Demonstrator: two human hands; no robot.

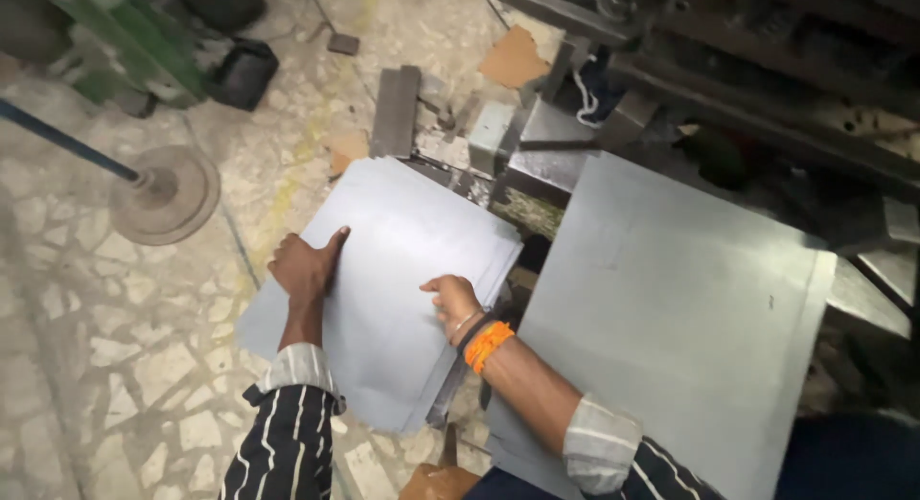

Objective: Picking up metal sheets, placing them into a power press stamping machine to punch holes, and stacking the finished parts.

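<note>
Grey sheets (383, 270) lie stacked left of the big plate (671, 308) | my left hand (305, 265) lies flat on the stack's left edge, my right hand (455, 303) presses its right side | stack not yet squared | cracked stone floor (115, 347), dark machine (767, 69) behind the stack

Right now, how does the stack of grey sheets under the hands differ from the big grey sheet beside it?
The stack of grey sheets is several layers with fanned edges; the big grey sheet looks like one broad panel. The stack is smaller and paler; the big sheet is larger and darker. The left hand and right hand rest on the stack; nothing touches the big sheet. Both are flat, grey and rectangular.
</note>
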